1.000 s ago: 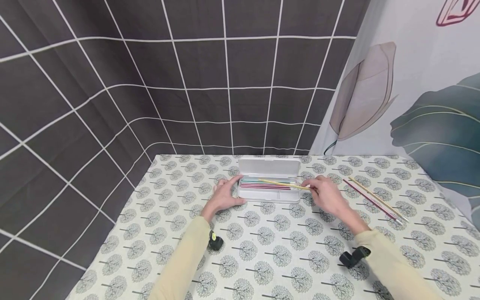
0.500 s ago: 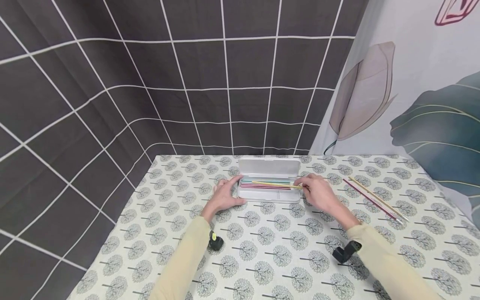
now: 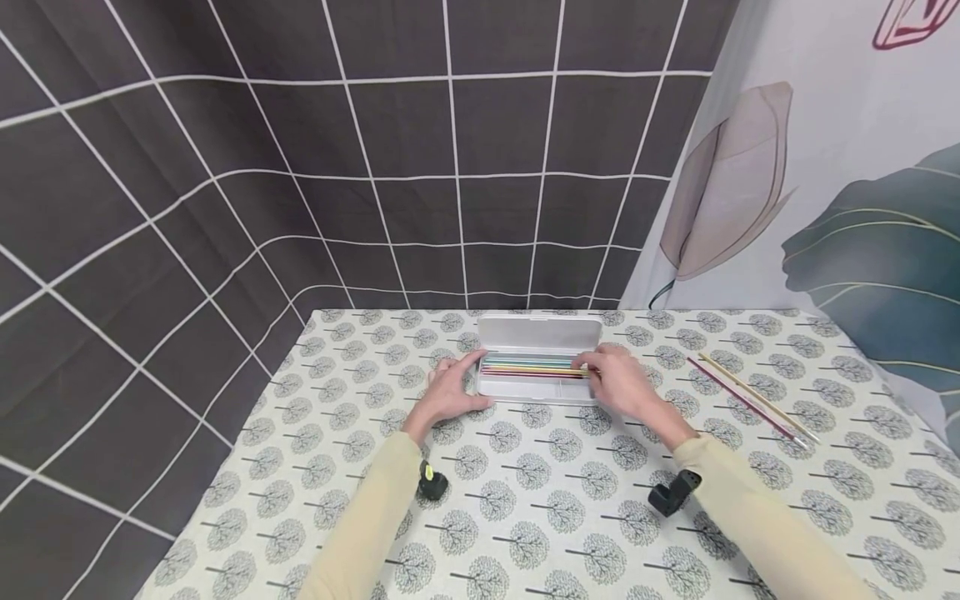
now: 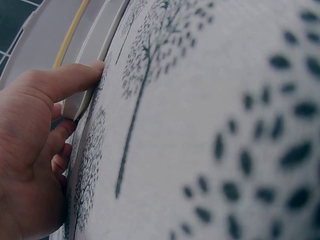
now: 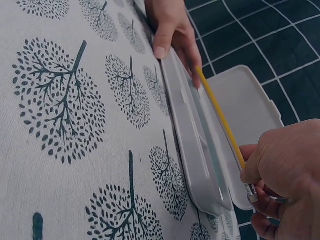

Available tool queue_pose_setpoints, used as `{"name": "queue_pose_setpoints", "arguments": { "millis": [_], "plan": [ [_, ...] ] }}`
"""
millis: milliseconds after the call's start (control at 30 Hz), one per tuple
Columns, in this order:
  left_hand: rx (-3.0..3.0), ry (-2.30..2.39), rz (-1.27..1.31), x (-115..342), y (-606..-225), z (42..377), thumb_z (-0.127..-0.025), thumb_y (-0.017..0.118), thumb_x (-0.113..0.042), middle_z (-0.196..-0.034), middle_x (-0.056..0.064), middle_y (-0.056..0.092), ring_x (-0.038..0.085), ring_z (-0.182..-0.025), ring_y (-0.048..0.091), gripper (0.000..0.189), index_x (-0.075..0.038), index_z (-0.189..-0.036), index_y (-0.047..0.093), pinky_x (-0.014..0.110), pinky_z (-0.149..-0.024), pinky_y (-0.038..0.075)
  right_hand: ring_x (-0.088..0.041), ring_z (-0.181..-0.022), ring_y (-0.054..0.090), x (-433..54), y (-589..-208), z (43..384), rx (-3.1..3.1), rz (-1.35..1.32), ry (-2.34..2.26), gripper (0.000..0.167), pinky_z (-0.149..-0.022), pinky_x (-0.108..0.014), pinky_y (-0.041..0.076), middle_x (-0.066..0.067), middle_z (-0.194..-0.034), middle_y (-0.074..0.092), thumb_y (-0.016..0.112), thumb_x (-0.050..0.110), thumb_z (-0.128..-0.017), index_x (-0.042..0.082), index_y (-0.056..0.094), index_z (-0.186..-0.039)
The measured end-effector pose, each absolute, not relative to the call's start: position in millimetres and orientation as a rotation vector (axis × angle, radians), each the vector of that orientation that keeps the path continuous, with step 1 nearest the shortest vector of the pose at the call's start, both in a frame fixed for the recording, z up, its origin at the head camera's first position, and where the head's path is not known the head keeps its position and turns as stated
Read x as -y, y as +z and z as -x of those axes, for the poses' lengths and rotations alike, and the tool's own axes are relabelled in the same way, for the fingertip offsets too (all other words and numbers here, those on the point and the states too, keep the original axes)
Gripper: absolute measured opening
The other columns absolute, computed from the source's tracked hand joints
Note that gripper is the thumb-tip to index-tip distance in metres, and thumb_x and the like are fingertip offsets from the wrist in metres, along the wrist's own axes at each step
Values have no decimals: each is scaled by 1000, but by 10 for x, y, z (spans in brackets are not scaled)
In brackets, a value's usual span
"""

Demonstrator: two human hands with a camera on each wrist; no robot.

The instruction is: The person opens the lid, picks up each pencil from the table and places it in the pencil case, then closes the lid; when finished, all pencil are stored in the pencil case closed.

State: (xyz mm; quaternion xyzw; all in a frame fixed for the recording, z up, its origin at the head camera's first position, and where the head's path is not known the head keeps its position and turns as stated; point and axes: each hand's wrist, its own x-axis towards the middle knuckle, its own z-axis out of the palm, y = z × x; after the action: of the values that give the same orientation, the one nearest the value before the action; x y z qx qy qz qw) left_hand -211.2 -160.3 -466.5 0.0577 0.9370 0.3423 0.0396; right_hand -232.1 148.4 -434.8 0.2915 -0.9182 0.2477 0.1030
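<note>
A white pencil case [image 3: 517, 389] lies open on the table, its lid raised at the back. My left hand [image 3: 448, 392] grips the left end, thumb at the front edge and fingers toward the back. My right hand [image 3: 621, 382] is over the case's right end. In the right wrist view it pinches a yellow pencil [image 5: 222, 120] near the metal band at its eraser end. This pencil lies along the case, above or among several teal and red pencils [image 3: 517, 374]. The right fingertips are partly hidden in the head view.
To the right, a dark red pencil [image 3: 738, 395] and another yellow pencil [image 3: 757, 396] lie side by side on the tree-patterned tablecloth [image 3: 525, 500]. A dark gridded curtain [image 3: 390, 208] hangs behind the table. The raised lid [image 3: 540, 335] stands along the case's far side.
My right hand has moved left with the yellow pencil, which has gone from slanting past the case's right end to lying along its inside. The left hand has stayed put.
</note>
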Motion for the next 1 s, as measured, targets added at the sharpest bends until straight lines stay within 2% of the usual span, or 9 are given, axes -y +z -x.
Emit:
{"name": "queue_pose_setpoints", "arguments": {
  "millis": [267,667,1000],
  "plan": [
    [-2866,1053,-183,1604,-4659,2105,-74,88,-35,-133,17,48,32,-121,40,95,-32,-155,38,57,-95,41,-35,-88,59,-1434,-4370,2340,2725,-877,721,35,-82,-54,48,-14,-92,65,61,-11,-80,6,74,-107],
    [-2867,1049,-178,1598,-4647,2100,-74,88,-34,-134,18,47,33,-124,38,95,-33,-154,38,58,-98,39,-32,-86,56,-1371,-4374,2361,2780,-854,709,35,-75,-50,47,-10,-90,60,62,-9,-80,9,75,-108],
    [-2867,1052,-176,1604,-4660,2111,-73,88,-34,-135,19,46,33,-124,39,96,-32,-155,38,57,-99,38,-34,-84,57,-1341,-4365,2385,2788,-867,698,37,-75,-51,47,-11,-91,60,62,-10,-78,10,75,-107]
  ]
}}
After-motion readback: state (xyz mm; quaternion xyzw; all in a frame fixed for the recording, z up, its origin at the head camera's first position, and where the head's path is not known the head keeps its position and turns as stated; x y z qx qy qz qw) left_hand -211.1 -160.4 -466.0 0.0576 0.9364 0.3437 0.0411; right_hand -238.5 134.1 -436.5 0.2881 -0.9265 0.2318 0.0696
